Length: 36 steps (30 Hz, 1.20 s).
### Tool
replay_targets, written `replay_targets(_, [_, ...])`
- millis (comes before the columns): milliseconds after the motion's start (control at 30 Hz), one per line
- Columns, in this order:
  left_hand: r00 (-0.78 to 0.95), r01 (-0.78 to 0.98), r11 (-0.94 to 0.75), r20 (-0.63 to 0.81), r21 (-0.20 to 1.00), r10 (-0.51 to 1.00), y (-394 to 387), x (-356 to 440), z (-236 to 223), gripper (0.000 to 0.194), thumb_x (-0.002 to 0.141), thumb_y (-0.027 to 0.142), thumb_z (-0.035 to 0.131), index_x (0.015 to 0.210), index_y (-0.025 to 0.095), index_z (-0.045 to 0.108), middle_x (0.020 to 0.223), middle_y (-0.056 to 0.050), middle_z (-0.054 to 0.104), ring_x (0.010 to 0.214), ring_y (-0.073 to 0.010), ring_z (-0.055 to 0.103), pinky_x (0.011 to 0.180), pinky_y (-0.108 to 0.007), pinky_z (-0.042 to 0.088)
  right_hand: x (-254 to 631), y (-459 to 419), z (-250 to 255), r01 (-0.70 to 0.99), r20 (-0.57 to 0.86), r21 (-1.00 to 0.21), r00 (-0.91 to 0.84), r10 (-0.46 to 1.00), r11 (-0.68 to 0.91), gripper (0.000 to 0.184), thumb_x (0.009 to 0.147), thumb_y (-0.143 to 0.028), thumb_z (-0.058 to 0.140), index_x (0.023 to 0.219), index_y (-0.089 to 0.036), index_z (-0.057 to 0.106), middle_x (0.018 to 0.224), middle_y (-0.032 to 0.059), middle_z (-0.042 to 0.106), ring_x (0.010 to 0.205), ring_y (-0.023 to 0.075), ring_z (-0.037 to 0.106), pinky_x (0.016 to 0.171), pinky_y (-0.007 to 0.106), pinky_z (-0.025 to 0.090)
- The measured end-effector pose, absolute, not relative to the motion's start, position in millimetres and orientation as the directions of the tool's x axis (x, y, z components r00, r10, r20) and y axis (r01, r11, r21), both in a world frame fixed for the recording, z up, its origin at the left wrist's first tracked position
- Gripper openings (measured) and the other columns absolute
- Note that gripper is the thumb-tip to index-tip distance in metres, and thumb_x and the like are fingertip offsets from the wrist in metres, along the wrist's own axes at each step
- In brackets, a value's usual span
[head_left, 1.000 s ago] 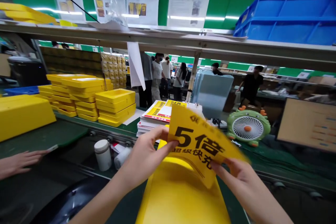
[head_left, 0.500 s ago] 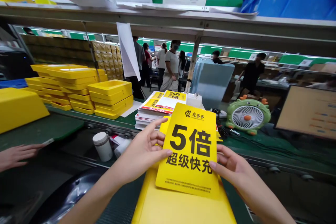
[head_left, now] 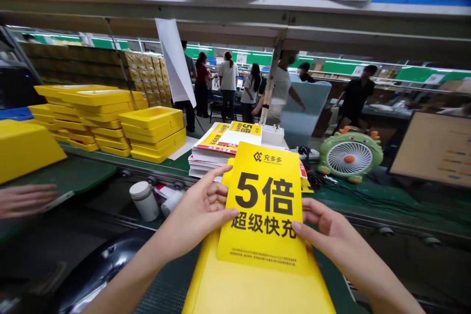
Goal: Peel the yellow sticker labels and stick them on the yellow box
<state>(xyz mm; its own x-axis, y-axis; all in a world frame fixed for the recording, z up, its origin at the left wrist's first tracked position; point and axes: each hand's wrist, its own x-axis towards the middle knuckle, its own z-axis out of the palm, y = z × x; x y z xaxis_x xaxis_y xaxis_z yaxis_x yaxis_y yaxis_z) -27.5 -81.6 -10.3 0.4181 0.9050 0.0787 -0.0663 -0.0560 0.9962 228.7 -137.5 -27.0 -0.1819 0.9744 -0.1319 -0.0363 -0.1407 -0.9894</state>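
The left hand (head_left: 195, 216) is partly open, fingers spread and curved, its thumb pressed against the left edge of a yellow printed card (head_left: 263, 206). The right hand (head_left: 327, 228) grips the card's right edge in the same loose way, so the two hands hold it between them. The card bears a large black "5倍" and the Chinese words "超级快充". It sits upright in view over a bright yellow box (head_left: 253, 289), which lies on a dark conveyor table (head_left: 84, 171).

Just beyond the card is a stack of printed cards (head_left: 217, 149). To its left stand a white cylindrical container (head_left: 144, 201) and stacked yellow trays (head_left: 150, 132). To its right is a green desk fan (head_left: 349, 157) shaped like a small creature. At the far left, a co-worker's hand (head_left: 25, 201) rests near the table edge. Other workers stand further back, beyond a shelf (head_left: 235, 14).
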Motion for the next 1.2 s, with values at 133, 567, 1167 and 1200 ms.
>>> replay_targets(133, [0.430,-0.058,-0.051,0.071,0.997,0.900,-81.7,-27.5,-10.3,0.072,0.076,0.021,0.073,0.136,0.025,0.032,0.097,-0.003,0.058,0.090,-0.0193,0.060,0.084,-0.036,0.049,227.6,-138.1,-25.2,-0.014,-0.134,-0.990,-0.177,0.975,-0.138,0.044,0.087,-0.036,0.066,0.124,-0.022,0.047,0.121,0.0076,0.061,0.106,0.0222,0.062,0.090,0.034,0.056])
replay_targets(567, [0.414,-0.043,-0.042,0.056,0.998,0.909,-82.1,-27.7,-10.6,0.073,0.074,0.022,0.073,0.135,0.023,0.033,0.098,-0.004,0.057,0.089,-0.0205,0.059,0.082,-0.037,0.049,228.0,-138.4,-25.9,0.056,-0.133,-0.990,-0.157,0.978,-0.126,0.036,0.087,-0.040,0.064,0.116,-0.022,0.052,0.119,0.0071,0.061,0.106,0.0238,0.061,0.089,0.036,0.057])
replay_targets(1167, [0.408,-0.049,-0.058,0.073,0.997,0.910,-81.9,-26.6,-11.0,0.074,0.073,0.024,0.074,0.135,0.022,0.033,0.097,-0.004,0.058,0.088,-0.0203,0.059,0.082,-0.037,0.048,223.9,-139.8,-27.2,0.077,-0.088,-0.994,-0.141,0.986,-0.078,0.028,0.088,-0.041,0.062,0.105,-0.022,0.053,0.103,0.0041,0.062,0.098,0.0215,0.063,0.087,0.035,0.056])
replay_targets(1200, [0.409,-0.048,-0.061,0.075,0.997,0.909,-82.0,-26.5,-11.1,0.074,0.073,0.024,0.074,0.135,0.022,0.033,0.097,-0.004,0.058,0.088,-0.0203,0.059,0.082,-0.037,0.048,223.4,-139.9,-27.0,0.071,-0.087,-0.994,-0.139,0.986,-0.078,0.027,0.087,-0.042,0.062,0.104,-0.022,0.053,0.104,0.0039,0.062,0.097,0.0212,0.063,0.087,0.035,0.056])
